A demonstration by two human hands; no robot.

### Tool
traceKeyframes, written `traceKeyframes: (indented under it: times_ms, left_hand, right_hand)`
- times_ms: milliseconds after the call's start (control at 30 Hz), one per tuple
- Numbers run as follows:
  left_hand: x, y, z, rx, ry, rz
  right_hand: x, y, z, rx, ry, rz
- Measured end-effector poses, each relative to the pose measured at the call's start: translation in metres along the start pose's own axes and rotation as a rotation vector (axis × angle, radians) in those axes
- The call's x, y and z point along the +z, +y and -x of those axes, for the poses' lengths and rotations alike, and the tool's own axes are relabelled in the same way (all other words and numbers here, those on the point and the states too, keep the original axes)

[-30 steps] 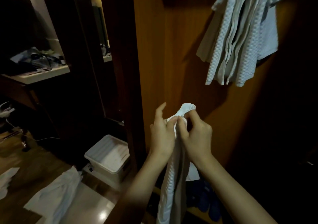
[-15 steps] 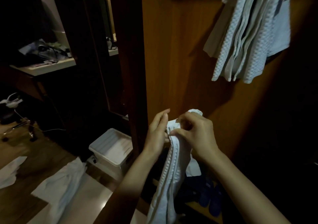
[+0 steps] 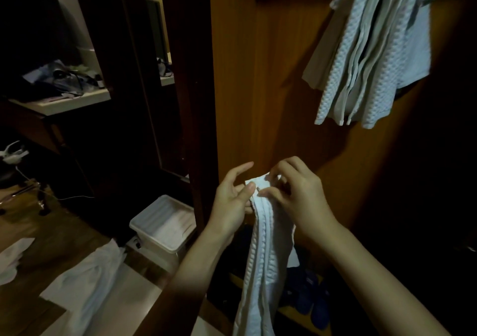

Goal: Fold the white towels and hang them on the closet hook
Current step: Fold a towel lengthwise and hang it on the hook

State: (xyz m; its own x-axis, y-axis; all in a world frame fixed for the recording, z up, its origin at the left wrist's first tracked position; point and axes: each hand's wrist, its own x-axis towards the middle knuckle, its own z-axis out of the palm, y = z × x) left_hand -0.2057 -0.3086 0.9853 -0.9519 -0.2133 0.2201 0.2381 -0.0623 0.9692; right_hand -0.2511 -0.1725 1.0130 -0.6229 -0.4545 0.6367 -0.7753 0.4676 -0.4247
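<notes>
White towel (image 3: 260, 258) between two hands (image 3: 233, 201) (image 3: 300, 198)

Two bare forearms reach in from the lower edge of the frame, ending in the left hand (image 3: 232, 201) and right hand (image 3: 300, 198). No sleeve, watch, ring or bracelet shows on either arm as far as the dim light lets one judge. Fingernails look short and unpainted. The rest of the person lies out of frame.
</notes>
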Motion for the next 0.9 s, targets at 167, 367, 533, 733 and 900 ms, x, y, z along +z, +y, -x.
traceKeyframes:
  times_ms: [167,367,533,733,900]
  left_hand:
    - [0.001,0.011,-0.003,0.092,-0.072,-0.055]
    - [0.009,0.016,-0.007,0.136,-0.132,-0.037]
    - [0.015,0.019,-0.011,0.187,-0.116,0.026]
    - [0.023,0.016,-0.009,0.191,-0.107,-0.014]
    - [0.022,0.013,-0.006,0.189,-0.110,-0.004]
  right_hand:
    - [-0.026,0.004,-0.007,-0.078,-0.140,0.094]
    - [-0.041,0.003,-0.014,-0.266,-0.186,0.377]
    - [-0.037,-0.004,-0.007,-0.142,-0.089,0.075]
    - [-0.035,-0.004,-0.010,0.050,-0.170,0.198]
    - [-0.033,-0.007,-0.004,0.094,-0.166,0.232]
